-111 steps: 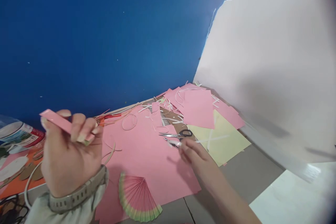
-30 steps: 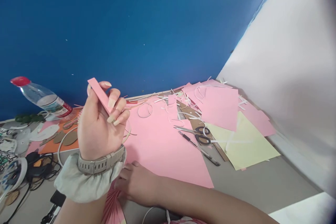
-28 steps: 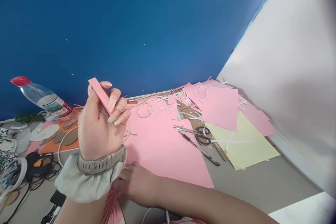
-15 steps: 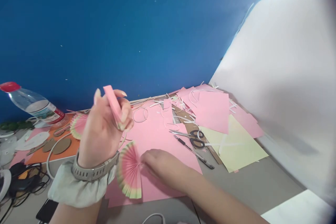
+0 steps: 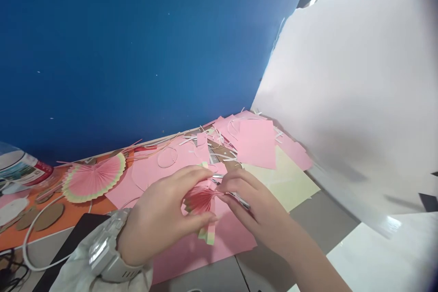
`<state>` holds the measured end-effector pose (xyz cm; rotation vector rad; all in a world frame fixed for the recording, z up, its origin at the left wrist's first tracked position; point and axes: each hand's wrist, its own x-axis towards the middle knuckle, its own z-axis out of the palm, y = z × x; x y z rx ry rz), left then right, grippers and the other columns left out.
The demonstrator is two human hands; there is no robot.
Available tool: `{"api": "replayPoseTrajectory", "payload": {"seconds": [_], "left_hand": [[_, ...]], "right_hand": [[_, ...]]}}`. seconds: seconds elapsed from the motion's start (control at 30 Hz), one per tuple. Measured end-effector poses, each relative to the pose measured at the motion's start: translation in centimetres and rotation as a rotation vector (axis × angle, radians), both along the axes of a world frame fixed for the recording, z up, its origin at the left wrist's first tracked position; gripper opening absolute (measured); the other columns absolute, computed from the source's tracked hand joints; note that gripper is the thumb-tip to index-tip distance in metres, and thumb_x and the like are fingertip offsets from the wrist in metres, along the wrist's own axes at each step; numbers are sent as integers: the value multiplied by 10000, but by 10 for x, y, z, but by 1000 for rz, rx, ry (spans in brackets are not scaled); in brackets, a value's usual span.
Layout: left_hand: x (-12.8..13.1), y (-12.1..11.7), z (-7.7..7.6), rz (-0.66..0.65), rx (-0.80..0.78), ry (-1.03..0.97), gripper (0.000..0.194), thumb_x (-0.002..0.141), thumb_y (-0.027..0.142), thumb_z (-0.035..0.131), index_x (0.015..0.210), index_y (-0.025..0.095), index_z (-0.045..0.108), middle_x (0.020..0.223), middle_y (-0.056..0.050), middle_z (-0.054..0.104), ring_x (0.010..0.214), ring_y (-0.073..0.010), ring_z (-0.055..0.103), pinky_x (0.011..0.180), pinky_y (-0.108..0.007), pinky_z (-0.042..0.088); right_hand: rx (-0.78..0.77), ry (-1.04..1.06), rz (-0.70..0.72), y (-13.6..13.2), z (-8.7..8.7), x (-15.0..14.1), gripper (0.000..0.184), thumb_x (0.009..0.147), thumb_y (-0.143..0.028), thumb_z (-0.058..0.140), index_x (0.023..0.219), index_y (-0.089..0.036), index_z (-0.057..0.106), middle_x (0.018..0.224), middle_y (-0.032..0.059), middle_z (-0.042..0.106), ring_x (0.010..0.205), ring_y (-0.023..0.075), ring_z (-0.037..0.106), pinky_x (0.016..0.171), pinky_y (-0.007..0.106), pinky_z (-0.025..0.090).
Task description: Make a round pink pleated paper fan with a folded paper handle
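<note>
Between my hands is a pleated pink paper fan (image 5: 199,200) with a yellow-green edge, its folds bunched towards one point. My left hand (image 5: 164,210), with a pale watch and scrunchie at the wrist, wraps round the fan's outer edge, thumb below and fingers above. On the other side, my right hand (image 5: 256,200) pinches the gathered point of the fan. Behind the right fingers, a pen (image 5: 241,200) and a scissors blade (image 5: 217,176) show in part. Pink paper (image 5: 191,258) lies under both hands.
A finished-looking pleated fan (image 5: 94,177) rests on orange paper (image 5: 70,219) at left, near cardboard discs (image 5: 49,217) and a bottle (image 5: 25,169). A pale yellow sheet (image 5: 287,182) and pink sheets (image 5: 256,143) lie at right with paper scraps. A blue wall (image 5: 137,54) rises behind.
My left hand has come down from its raised position, where it held a folded pink strip, onto the fan. The fan has been lifted and turned; the view has shifted right.
</note>
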<state>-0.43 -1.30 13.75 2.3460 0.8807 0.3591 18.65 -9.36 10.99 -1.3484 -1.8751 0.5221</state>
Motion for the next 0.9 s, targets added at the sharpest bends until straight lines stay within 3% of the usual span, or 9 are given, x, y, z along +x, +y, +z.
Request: {"api": "replayPoseTrajectory", "payload": {"seconds": [0.23,0.6,0.77,0.9], "left_hand": [[7,-3,-3,5,97,40,337,809,248,541,1139,314,538,1310,30,508,915,-169,651,863,-336,514],[8,-1,-12,-37,120,46,325,817,240,504,1139,285,519,1404,-11,467,1109,-249,582,951,-404,450],[10,1,-9,-35,47,59,351,824,246,504,1171,298,493,1170,5,630,967,-219,631,865,-375,478],[11,-1,-6,15,71,47,342,848,291,492,1190,295,495,1191,9,620,992,-220,616,895,-385,449]], "right_hand": [[17,-2,-113,-1,2,0,128,946,-161,447,954,-247,541,1034,11,566,1041,133,521,904,288,421],[-192,93,-205,0,3,3,187,960,-234,401,984,-281,581,1049,11,661,952,176,617,789,325,497],[-199,144,-219,-2,5,8,159,965,-269,408,955,-307,562,979,-32,663,895,155,613,796,312,479],[-166,207,-254,-5,2,16,120,952,-310,451,969,-326,568,992,-31,662,887,151,616,767,290,487]]}}
